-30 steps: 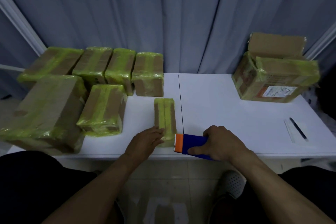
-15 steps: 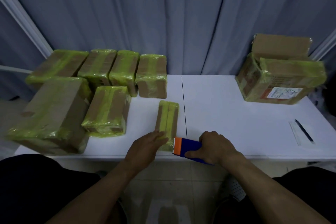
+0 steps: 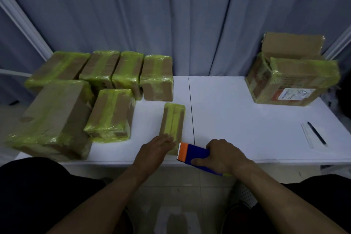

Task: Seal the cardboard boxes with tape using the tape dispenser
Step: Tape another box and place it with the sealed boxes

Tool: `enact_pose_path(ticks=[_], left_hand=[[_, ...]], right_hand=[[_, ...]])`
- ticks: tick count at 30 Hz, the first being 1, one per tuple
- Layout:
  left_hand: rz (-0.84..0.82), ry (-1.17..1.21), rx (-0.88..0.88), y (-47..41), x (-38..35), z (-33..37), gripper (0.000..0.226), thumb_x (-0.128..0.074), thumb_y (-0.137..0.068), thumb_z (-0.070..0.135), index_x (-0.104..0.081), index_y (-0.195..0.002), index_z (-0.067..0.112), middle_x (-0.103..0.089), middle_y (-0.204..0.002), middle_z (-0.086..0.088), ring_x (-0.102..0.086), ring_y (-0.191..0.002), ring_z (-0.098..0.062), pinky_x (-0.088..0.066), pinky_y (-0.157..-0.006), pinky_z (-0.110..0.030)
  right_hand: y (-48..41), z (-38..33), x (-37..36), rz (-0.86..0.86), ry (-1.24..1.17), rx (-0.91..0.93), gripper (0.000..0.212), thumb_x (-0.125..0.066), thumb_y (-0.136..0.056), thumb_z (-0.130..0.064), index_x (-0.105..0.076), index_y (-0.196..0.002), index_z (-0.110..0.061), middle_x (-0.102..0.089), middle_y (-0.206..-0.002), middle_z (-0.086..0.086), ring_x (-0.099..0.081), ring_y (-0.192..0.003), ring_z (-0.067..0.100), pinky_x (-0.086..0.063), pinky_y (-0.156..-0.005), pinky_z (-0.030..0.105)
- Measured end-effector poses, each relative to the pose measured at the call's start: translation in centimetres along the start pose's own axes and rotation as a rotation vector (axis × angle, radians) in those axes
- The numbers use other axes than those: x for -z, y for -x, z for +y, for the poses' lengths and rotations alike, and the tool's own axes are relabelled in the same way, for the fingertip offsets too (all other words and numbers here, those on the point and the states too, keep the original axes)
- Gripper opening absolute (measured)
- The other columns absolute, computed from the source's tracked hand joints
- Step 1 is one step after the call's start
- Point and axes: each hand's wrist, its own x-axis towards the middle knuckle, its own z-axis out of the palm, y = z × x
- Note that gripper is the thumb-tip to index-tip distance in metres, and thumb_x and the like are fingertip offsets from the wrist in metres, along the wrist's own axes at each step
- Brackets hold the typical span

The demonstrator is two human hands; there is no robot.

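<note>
A small narrow cardboard box [image 3: 173, 119] wrapped in yellow-green tape lies near the front edge of the white table [image 3: 237, 112]. My left hand [image 3: 154, 151] rests flat on its near end with fingers straight. My right hand [image 3: 224, 155] grips the blue tape dispenser [image 3: 195, 155], whose orange toothed end sits against the box's near right corner.
Several taped cardboard boxes [image 3: 112, 112] crowd the table's left half, with a large one [image 3: 55, 118] at the front left. A bigger taped box [image 3: 292, 80] stands at the back right. A pen [image 3: 316, 133] and a ruler lie at the right edge. Grey curtains hang behind.
The hands and the dispenser have hardly moved against the small box. Only the camera view has shifted slightly.
</note>
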Motion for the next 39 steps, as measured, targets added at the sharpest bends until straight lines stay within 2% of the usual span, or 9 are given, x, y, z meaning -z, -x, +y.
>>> enact_pose_path(ticks=[8, 13, 18, 21, 24, 27, 29, 34, 39], left_hand=[[-0.001, 0.027, -0.024, -0.3, -0.4, -1.1, 0.059, -0.084, -0.072, -0.003, -0.068, -0.126, 0.016, -0.061, -0.135, -0.01, -0.059, -0.125, -0.03, -0.039, -0.107, -0.046], [-0.012, 0.028, 0.074, -0.4, -0.2, -0.6, 0.055, -0.072, -0.086, -0.001, -0.058, -0.137, 0.016, -0.047, -0.149, -0.007, -0.046, -0.136, -0.027, -0.024, -0.111, -0.036], [-0.026, -0.036, 0.016, -0.1, -0.1, -0.7, 0.064, -0.078, -0.078, -0.006, -0.062, -0.133, 0.024, -0.052, -0.146, -0.011, -0.05, -0.133, -0.035, -0.033, -0.105, -0.04], [-0.028, -0.065, 0.011, -0.3, 0.3, -0.1, 0.053, -0.086, -0.074, 0.009, -0.069, -0.122, 0.025, -0.06, -0.137, -0.011, -0.06, -0.122, -0.036, -0.043, -0.101, -0.046], [-0.065, -0.077, -0.002, -0.7, 0.5, 0.1, 0.039, -0.085, -0.077, 0.025, -0.072, -0.113, 0.032, -0.065, -0.129, -0.006, -0.063, -0.118, -0.03, -0.036, -0.107, -0.051], [-0.042, 0.003, 0.048, -0.4, 0.6, -0.3, 0.029, -0.068, -0.093, 0.023, -0.069, -0.121, 0.029, -0.053, -0.143, -0.003, -0.049, -0.132, -0.025, -0.036, -0.111, -0.039], [-0.033, 0.025, 0.072, -0.4, 0.5, -1.1, 0.029, -0.053, -0.101, 0.022, -0.068, -0.126, 0.023, -0.049, -0.146, -0.003, -0.042, -0.136, -0.023, -0.037, -0.11, -0.04], [-0.061, 0.141, 0.064, -0.3, 1.5, -2.7, 0.028, -0.062, -0.094, 0.036, -0.071, -0.12, 0.031, -0.054, -0.139, 0.004, -0.049, -0.128, -0.011, -0.04, -0.109, -0.026], [-0.086, 0.135, 0.065, 0.2, 1.4, -2.5, 0.026, -0.065, -0.094, 0.03, -0.072, -0.119, 0.026, -0.059, -0.134, -0.001, -0.049, -0.129, -0.014, -0.039, -0.107, -0.024]], right_hand=[[1.8, 1.4, 1.0, 0.031, -0.068, 0.022, 0.062, -0.071, -0.069, -0.081, -0.062, -0.089, -0.024, -0.062, -0.079, -0.01, -0.064, -0.075, 0.007, -0.05, -0.062, 0.024], [1.9, 3.1, 1.2, 0.061, -0.06, -0.016, 0.065, -0.068, -0.067, -0.085, -0.062, -0.092, -0.025, -0.066, -0.086, -0.008, -0.066, -0.078, 0.009, -0.06, -0.074, 0.03], [1.1, 3.1, 0.7, 0.042, -0.022, -0.038, 0.072, -0.067, -0.07, -0.085, -0.065, -0.099, -0.02, -0.068, -0.093, -0.003, -0.067, -0.083, 0.014, -0.06, -0.078, 0.034], [0.6, 3.0, 0.5, 0.035, 0.013, -0.05, 0.072, -0.068, -0.07, -0.084, -0.066, -0.099, -0.018, -0.067, -0.091, -0.003, -0.066, -0.081, 0.014, -0.06, -0.077, 0.033], [-0.1, 2.7, 0.2, 0.021, 0.043, -0.054, 0.072, -0.069, -0.07, -0.082, -0.067, -0.102, -0.017, -0.069, -0.091, -0.002, -0.067, -0.081, 0.014, -0.06, -0.075, 0.032], [-0.7, 2.4, 0.2, -0.003, 0.046, -0.06, 0.071, -0.07, -0.071, -0.08, -0.067, -0.103, -0.017, -0.071, -0.091, -0.001, -0.068, -0.081, 0.015, -0.059, -0.074, 0.031], [-1.0, 2.0, 0.2, -0.014, 0.04, -0.053, 0.071, -0.072, -0.071, -0.078, -0.067, -0.105, -0.016, -0.072, -0.092, 0.0, -0.068, -0.08, 0.014, -0.057, -0.073, 0.029], [-1.7, 1.1, 0.0, -0.033, 0.025, -0.041, 0.073, -0.075, -0.07, -0.076, -0.067, -0.11, -0.015, -0.072, -0.095, 0.0, -0.068, -0.083, 0.015, -0.059, -0.076, 0.031], [-2.8, -0.3, -1.1, -0.026, 0.097, -0.038, 0.076, -0.073, -0.069, -0.079, -0.064, -0.106, -0.014, -0.062, -0.084, -0.002, -0.066, -0.082, 0.017, -0.058, -0.073, 0.032]])
